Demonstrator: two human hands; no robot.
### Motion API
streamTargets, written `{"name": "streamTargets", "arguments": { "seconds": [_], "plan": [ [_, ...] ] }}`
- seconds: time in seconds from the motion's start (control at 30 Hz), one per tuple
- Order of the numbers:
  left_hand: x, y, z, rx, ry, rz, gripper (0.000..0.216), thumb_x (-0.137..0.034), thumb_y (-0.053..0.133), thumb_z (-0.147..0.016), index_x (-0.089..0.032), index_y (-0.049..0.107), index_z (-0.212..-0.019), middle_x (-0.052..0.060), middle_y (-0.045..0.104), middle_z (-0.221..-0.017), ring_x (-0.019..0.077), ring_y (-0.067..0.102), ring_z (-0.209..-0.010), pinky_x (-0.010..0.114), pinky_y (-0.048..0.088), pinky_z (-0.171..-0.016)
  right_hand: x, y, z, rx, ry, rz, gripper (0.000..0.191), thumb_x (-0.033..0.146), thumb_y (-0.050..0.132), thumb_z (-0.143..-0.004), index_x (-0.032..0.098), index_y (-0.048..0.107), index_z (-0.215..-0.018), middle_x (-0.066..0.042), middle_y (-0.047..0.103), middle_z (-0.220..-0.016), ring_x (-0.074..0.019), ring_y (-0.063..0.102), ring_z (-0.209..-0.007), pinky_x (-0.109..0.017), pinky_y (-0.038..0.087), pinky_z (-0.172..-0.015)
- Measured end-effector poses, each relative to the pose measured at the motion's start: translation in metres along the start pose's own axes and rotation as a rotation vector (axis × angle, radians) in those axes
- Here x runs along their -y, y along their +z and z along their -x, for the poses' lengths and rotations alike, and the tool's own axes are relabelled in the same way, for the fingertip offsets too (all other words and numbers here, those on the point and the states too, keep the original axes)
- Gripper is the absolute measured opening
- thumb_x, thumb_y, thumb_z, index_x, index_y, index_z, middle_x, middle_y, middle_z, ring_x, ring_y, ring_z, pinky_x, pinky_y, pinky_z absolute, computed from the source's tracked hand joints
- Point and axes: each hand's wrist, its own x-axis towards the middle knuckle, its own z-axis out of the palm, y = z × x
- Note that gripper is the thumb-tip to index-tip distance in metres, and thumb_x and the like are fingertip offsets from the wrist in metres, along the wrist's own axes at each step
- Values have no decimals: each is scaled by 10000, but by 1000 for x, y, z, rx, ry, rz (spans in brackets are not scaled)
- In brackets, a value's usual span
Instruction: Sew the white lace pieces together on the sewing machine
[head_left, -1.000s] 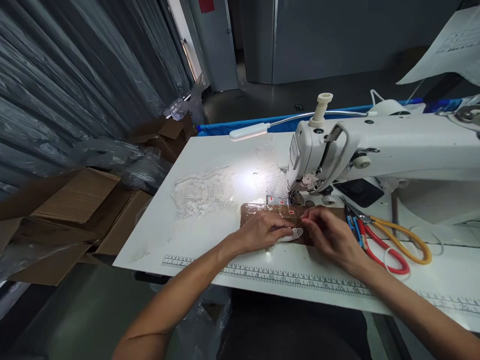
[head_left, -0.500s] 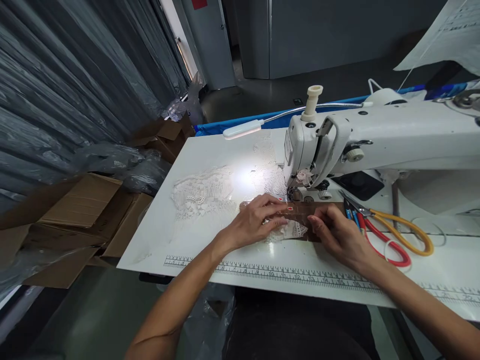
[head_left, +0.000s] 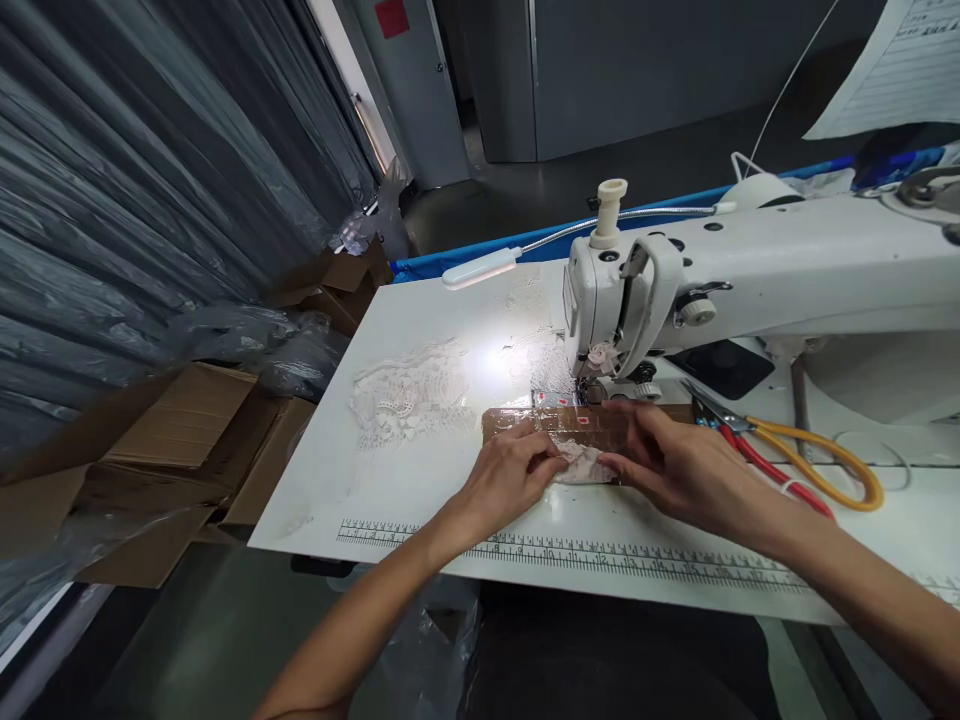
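Note:
A small piece of white lace (head_left: 581,464) lies on a shiny brown strip (head_left: 517,418) in front of the sewing machine's presser foot (head_left: 586,390). My left hand (head_left: 511,468) pinches the lace at its left end, fingers curled. At the other end, my right hand (head_left: 675,462) touches the lace with its thumb. The right index finger stretches toward the presser foot, apart from the thumb; the other right fingers are mostly hidden. Small red marks show on the strip and beside the foot.
More lace (head_left: 412,390) is spread on the white table (head_left: 315,480) at left. Yellow-handled scissors (head_left: 817,450) and a red-handled tool (head_left: 780,470) lie right of my right hand. A lit lamp (head_left: 480,268) hangs above. Open cardboard boxes (head_left: 172,420) stand left of the table.
My left hand has drawn back toward me and curled from lying flat to pinching the lace. My right hand has moved left to the lace and its index finger has stretched out.

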Motion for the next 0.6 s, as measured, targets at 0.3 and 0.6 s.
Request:
{"name": "streamTargets", "arguments": {
  "seconds": [0.3, 0.6],
  "plan": [
    [-12, -11, 11, -16, -110, 361, 242, -359, 568, -909, -177, 529, -1064, 8, 613, -786, 135, 609, -648, 254, 488, -571, -7, -8, 3, 34, 53, -185, 359, 468, 450, -925, 228, 640, -737, -94, 609, -888, -217, 597, -720, -334, 514, -634],
    [-15, -14, 15, -19, 207, -190, 186, -291, 509, -947, -138, 609, -912, 63, 630, -880, 154, 598, -761, 251, 472, -612, 23, 16, 11, 30, -159, -370, 208, 428, 540, -878, 275, 637, -978, -72, 669, -821, -237, 652, -707, -299, 568, -614]
  ]
}}
